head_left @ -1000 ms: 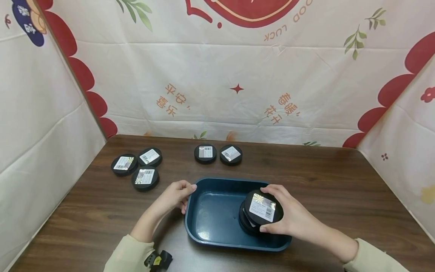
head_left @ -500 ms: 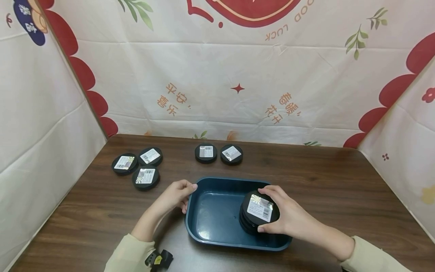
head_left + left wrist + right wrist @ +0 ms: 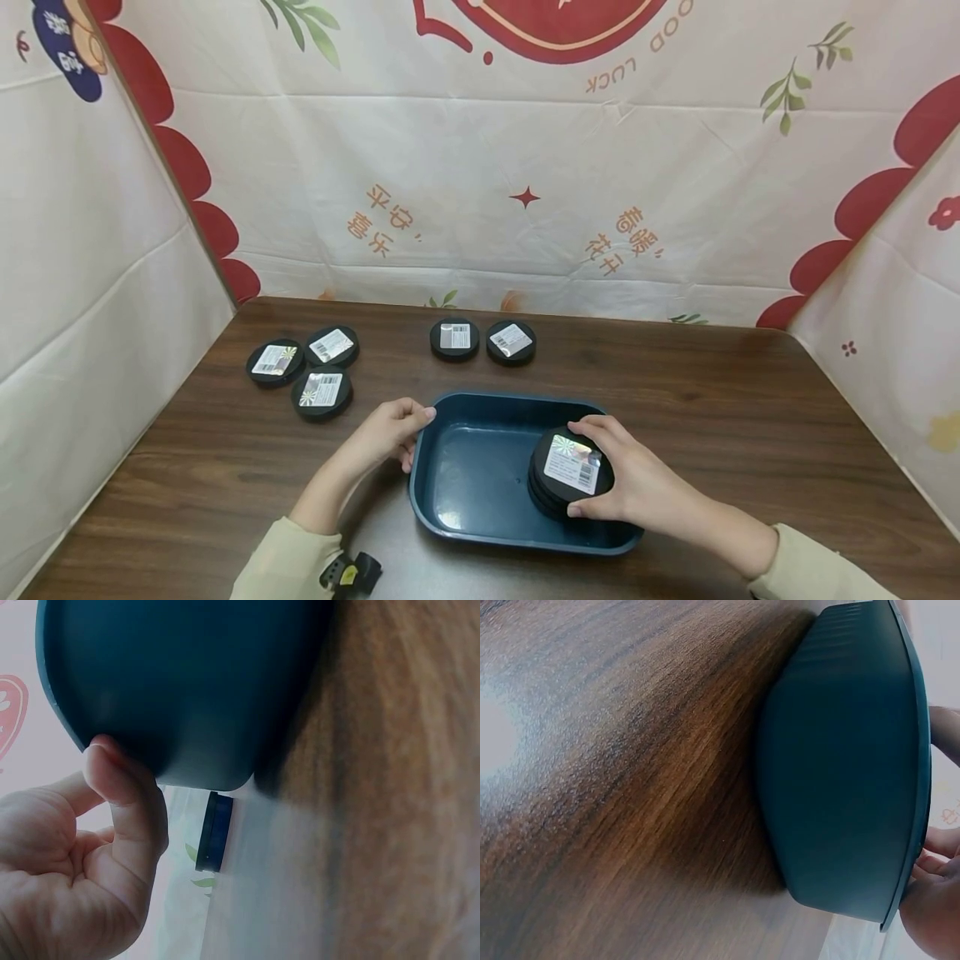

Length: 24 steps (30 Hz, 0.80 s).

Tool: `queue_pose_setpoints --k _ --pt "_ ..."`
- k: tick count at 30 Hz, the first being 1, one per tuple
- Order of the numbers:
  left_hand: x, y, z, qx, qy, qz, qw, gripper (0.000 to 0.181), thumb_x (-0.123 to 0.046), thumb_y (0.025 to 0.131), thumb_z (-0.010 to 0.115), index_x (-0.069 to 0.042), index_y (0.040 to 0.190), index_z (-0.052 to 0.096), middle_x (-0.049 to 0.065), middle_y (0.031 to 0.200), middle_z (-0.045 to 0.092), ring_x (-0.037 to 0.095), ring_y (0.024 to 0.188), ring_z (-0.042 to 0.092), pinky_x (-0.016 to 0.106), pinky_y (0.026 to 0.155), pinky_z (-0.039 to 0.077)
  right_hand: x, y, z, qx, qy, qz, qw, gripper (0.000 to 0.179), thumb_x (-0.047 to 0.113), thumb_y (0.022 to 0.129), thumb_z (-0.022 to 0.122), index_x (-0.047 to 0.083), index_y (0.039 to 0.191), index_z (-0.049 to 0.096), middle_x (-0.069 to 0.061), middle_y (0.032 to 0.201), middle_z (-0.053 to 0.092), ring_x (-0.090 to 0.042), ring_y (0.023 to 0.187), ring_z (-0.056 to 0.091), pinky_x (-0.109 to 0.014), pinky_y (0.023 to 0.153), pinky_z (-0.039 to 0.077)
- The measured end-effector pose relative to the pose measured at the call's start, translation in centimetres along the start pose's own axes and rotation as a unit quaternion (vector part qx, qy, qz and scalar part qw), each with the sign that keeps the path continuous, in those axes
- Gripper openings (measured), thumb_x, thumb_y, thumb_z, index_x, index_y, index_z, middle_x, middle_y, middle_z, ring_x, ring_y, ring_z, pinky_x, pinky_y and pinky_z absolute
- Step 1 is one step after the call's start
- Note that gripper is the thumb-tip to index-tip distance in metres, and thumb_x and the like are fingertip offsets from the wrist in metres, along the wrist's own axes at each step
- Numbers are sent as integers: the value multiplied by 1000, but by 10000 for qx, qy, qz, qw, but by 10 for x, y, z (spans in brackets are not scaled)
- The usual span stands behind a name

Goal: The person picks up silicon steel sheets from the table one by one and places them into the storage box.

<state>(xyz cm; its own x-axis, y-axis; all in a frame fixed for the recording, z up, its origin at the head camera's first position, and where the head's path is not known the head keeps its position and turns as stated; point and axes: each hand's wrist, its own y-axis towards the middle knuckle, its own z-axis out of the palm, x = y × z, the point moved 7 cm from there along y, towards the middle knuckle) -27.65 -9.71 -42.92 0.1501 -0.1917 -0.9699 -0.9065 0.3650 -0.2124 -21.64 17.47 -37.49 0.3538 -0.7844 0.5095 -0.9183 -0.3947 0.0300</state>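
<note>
In the head view my left hand (image 3: 390, 428) pinches the left rim of a blue rectangular tray (image 3: 472, 546), its thumb over the edge. My right hand (image 3: 633, 479) reaches over the tray's right side and grips a flat, round black container (image 3: 573, 465) with a white barcode label, thumb and fingers around its edge. That container sits on top of another black container (image 3: 543, 500) inside the tray, mostly covered by it. The left wrist view shows the thumb and fingers of the left hand (image 3: 112, 847) at the tray's rim. The tray wall (image 3: 840, 772) fills much of the right wrist view.
Three similar black containers (image 3: 321, 393) lie grouped at the back left of the brown wooden table (image 3: 187, 492). Two more containers (image 3: 453, 339) lie side by side near the back edge. A printed white cloth (image 3: 450, 150) stands behind the table and along both sides.
My right hand has lowered its black container and shifted it slightly left, so that it now lines up over the one beneath. The left hand has stayed on the rim.
</note>
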Motion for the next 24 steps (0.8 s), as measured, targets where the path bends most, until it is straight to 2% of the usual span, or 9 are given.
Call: queue_pose_setpoints --k 15,24 --pt "1 1 1 4 -11 52 10000 28 -21 96 52 6 94 50 4 59 50 11 44 48 21 42 43 0 1 2 69 -152 57 9998 88 49 62 82 8 132 47 -11 132 41 -27 101 51 -42 78 49" --pt "1 0 1 -38 -6 -31 10000 28 -21 96 53 7 95 50 4 60 50 11 44 48 21 42 43 3 0 2 74 -292 -30 9995 89 52 64 80 7 133 46 -12 133 41 -25 99 53 -41 76 49"
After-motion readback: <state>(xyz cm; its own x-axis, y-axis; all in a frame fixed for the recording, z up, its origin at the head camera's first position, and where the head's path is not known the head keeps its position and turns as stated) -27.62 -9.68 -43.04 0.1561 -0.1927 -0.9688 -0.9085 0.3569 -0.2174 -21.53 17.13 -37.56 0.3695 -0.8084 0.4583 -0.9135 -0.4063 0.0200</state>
